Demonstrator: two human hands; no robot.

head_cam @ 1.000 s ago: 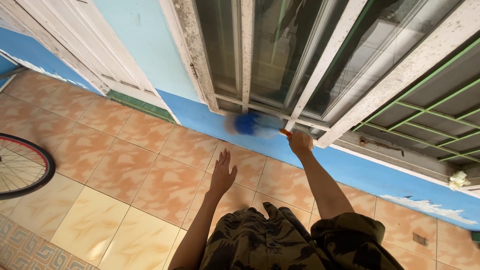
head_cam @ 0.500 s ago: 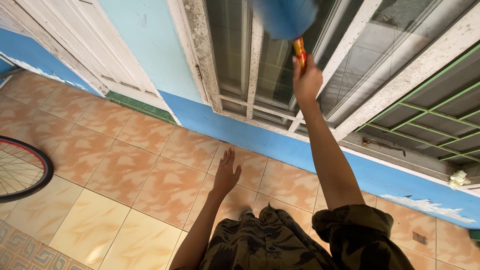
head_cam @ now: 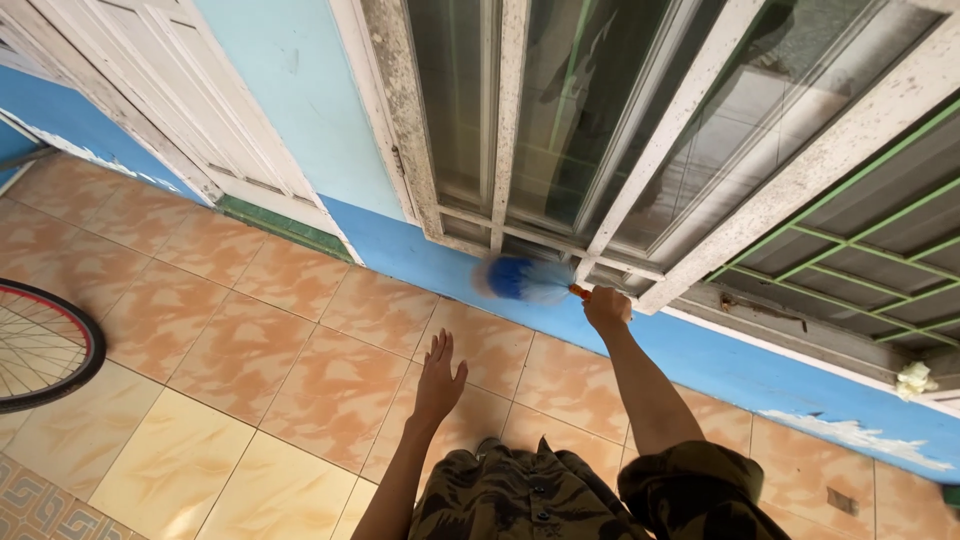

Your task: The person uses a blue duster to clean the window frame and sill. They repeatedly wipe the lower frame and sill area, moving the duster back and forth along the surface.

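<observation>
Fingers of the right hand point(head_cam: 606, 307) are gripping the orange handle of a blue duster point(head_cam: 520, 278), its head brushing the window sill point(head_cam: 545, 247) just beyond; left hand point(head_cam: 438, 375) is hanging spread, empty.

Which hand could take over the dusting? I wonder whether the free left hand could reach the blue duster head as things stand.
Probably yes. The left hand is open, holds nothing, and hangs just below the duster head, with only tiled floor behind and nothing between them. The right hand grips the handle beside it.

hands: 2 | blue duster point(head_cam: 522, 278): 1 | bicycle wheel point(head_cam: 40, 345): 1 | white door point(head_cam: 170, 100): 1
</observation>
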